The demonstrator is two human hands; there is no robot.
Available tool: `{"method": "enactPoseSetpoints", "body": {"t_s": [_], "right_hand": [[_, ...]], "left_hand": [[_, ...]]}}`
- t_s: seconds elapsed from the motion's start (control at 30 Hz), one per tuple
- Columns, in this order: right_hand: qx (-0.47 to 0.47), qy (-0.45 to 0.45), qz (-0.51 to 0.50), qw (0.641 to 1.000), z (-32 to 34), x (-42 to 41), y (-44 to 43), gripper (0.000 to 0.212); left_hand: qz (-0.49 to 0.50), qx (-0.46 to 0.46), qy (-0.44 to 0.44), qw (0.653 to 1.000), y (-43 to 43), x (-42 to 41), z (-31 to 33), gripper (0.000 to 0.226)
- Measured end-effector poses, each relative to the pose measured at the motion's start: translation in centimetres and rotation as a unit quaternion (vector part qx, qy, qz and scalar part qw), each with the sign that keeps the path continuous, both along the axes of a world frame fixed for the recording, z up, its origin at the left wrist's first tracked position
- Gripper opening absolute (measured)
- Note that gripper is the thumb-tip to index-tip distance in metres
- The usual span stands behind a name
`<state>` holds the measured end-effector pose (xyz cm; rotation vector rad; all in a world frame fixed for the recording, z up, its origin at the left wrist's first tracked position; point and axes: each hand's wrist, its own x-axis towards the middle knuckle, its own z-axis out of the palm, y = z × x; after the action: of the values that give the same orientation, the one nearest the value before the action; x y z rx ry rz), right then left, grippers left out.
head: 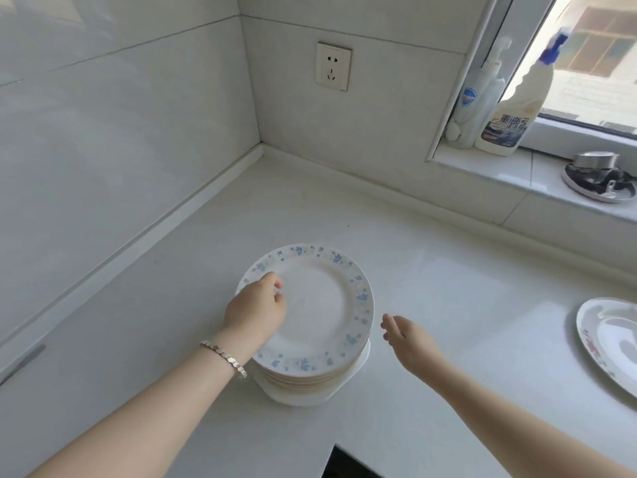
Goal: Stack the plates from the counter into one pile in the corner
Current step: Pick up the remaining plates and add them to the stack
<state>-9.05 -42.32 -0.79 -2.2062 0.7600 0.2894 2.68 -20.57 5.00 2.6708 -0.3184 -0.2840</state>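
**Left hand on the pile, right hand free beside it**

Both bare forearms reached in over the near edge of the counter point(448, 288). A bracelet point(225, 357) of silver beads sat on the left wrist. The left hand point(256, 307) lay on the left rim of the top plate point(320, 305), its fingers curled down over the blue-flowered border and gripping it; the thumb was hidden. The right hand point(401, 334) hung just beside the right edge of that plate, not touching it, its fingers straight and loose and holding nothing.

The top plate lay on the pile point(310, 377), a stack of plates whose edges showed in thin layers, with a wider white dish at the bottom. The pile stood on the counter nearer its front edge than its back, well apart from the far corner where the two tiled walls met.

At the counter's right edge lay a second plate point(610, 339), alone and partly cut off by the view.

Farther back, the sill point(517, 167) carried two bottles point(506, 119) and a metal dish point(598, 177). A socket point(333, 66) sat on the back wall above the corner.
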Motion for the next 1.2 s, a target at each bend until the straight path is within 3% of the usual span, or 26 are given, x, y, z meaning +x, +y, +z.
{"method": "enactPoseSetpoints", "body": {"t_s": [0.13, 0.4, 0.53, 0.7, 0.83, 0.97, 1.1, 1.2], "right_hand": [[-0.016, 0.061, -0.015, 0.998, -0.4, -4.0, -5.2, 0.026], [-0.013, 0.091, -0.134, 0.987, 0.4, -14.8, -16.6, 0.022], [0.010, 0.088, -0.223, 0.971, 0.1, -21.0, -23.0, 0.018], [0.028, 0.089, -0.323, 0.942, -1.8, -27.0, -30.7, 0.030], [0.092, 0.081, -0.382, 0.916, -3.0, -29.1, -35.7, 0.003], [0.193, 0.031, -0.461, 0.866, -3.6, -28.4, -39.5, 0.018], [0.356, -0.049, -0.548, 0.755, -4.5, -27.1, -41.5, 0.020], [0.365, -0.087, -0.573, 0.729, -5.0, -26.8, -41.6, 0.027]], "left_hand": [[-0.107, 0.003, 0.014, 0.994, -6.7, -1.9, 0.2, 0.021], [-0.262, 0.083, 0.075, 0.959, -22.2, -8.9, -1.1, 0.014], [-0.290, 0.091, 0.091, 0.948, -29.1, -13.3, -1.9, 0.015], [-0.299, 0.105, 0.101, 0.943, -35.9, -18.3, -3.0, 0.013], [-0.293, 0.135, 0.114, 0.940, -39.3, -20.6, -3.9, 0.010], [-0.257, 0.151, 0.110, 0.948, -41.0, -21.3, -4.7, 0.012], [-0.223, 0.166, 0.106, 0.955, -41.2, -21.1, -5.1, 0.015], [-0.199, 0.165, 0.105, 0.960, -41.2, -20.9, -5.4, 0.016]]}}
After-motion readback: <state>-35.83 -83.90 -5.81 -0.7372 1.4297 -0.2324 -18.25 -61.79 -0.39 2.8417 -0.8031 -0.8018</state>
